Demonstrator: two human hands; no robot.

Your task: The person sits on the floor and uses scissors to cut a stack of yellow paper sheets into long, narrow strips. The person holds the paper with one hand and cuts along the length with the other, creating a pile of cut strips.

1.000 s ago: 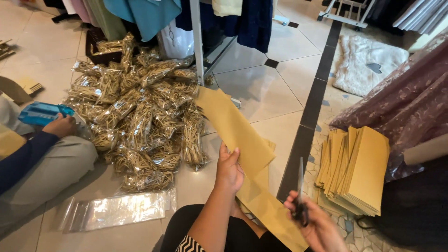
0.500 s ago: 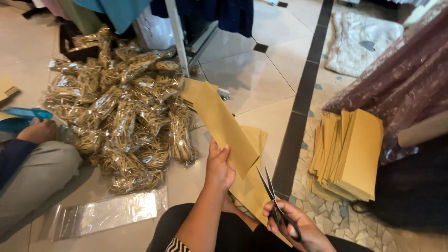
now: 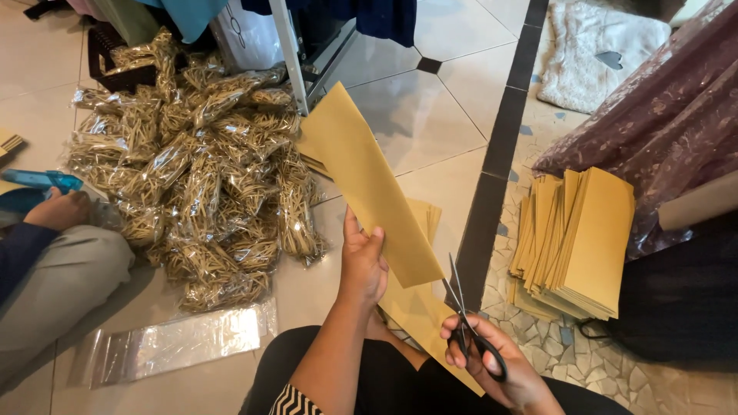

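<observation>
My left hand [image 3: 363,261] grips a long strip of tan paper [image 3: 369,180] and holds it tilted up and away over the floor. My right hand [image 3: 492,365] holds black-handled scissors [image 3: 469,319] with the blades open, their tips close to the strip's lower right edge. More tan paper [image 3: 419,315] lies across my lap under both hands.
A heap of clear packets filled with straw-coloured sticks [image 3: 200,169] covers the tiled floor at left. An empty clear bag [image 3: 177,346] lies in front. A stack of cut tan sheets [image 3: 576,238] sits right. Another person's hand [image 3: 58,209] and knee are at far left.
My left hand has lifted the paper strip higher and closer to me. The scissors have come up beside its edge with the blades open.
</observation>
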